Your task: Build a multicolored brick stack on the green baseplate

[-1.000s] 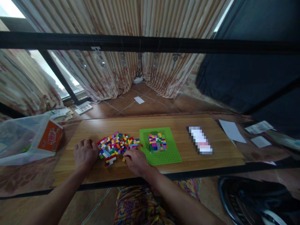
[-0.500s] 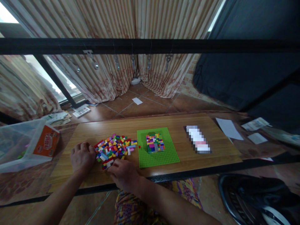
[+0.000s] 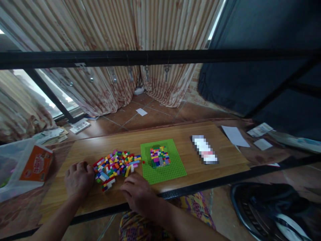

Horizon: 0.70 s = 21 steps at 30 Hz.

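Note:
A loose heap of small coloured toy bricks (image 3: 116, 164) lies on the left half of the wooden table. My left hand (image 3: 79, 177) rests palm down at the heap's left edge, fingers loosely bent, with nothing visible in it. Just in front of the heap, my right hand (image 3: 139, 192) has its fingers curled together; whatever they may hold is hidden. To the right is a green baseplate (image 3: 175, 167), with a block of many-coloured bricks (image 3: 159, 156) built up on it. A single red brick (image 3: 143, 162) sits near the baseplate's left edge.
A blurred-out, phone-shaped object (image 3: 204, 149) lies on the table (image 3: 180, 132) right of the baseplate. A clear plastic bin (image 3: 15, 187) with an orange label stands at the left. Beyond are a dark metal bar (image 3: 150, 57), curtains and papers on the floor.
The view has shifted, moving the scene slightly left. My right hand has drawn away from the heap's front edge, towards the baseplate. My left hand stays beside the heap.

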Tool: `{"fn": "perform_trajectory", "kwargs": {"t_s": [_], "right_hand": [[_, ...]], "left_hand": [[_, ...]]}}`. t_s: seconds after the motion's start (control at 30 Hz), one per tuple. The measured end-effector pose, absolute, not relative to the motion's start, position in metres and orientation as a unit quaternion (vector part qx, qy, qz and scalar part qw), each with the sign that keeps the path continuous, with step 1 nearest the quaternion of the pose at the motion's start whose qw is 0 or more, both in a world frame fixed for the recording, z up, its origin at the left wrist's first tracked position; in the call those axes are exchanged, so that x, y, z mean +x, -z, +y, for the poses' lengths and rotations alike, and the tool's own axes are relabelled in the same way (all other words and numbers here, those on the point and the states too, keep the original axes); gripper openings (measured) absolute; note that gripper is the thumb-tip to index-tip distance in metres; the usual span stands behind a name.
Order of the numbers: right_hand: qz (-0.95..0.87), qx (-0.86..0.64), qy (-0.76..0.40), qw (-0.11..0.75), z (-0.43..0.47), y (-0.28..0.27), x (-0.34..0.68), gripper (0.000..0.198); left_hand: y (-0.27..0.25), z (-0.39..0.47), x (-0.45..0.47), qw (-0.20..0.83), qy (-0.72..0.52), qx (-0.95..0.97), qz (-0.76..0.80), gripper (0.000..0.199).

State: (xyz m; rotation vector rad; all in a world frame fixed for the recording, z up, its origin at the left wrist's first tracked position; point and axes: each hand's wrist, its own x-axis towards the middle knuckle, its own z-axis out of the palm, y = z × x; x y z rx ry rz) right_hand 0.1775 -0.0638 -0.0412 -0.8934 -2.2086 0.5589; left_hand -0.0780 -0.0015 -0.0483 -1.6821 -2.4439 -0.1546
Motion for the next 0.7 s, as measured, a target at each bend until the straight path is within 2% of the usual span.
{"fn": "perform_trajectory", "kwargs": {"t_s": [0.27, 0.7], "right_hand": [[-0.757, -0.424, -0.271, 0.417, -0.085, 0.030, 0.242, 0.015], [-0.756, -0.440, -0.289, 0.389, -0.088, 0.037, 0.239, 0.014]], "left_hand": [[0.044, 0.002, -0.078, 0.052, 0.010, -0.545, -0.837, 0.052], [0.043, 0.004, -0.076, 0.052, -0.014, -0.523, -0.851, 0.061]]}}
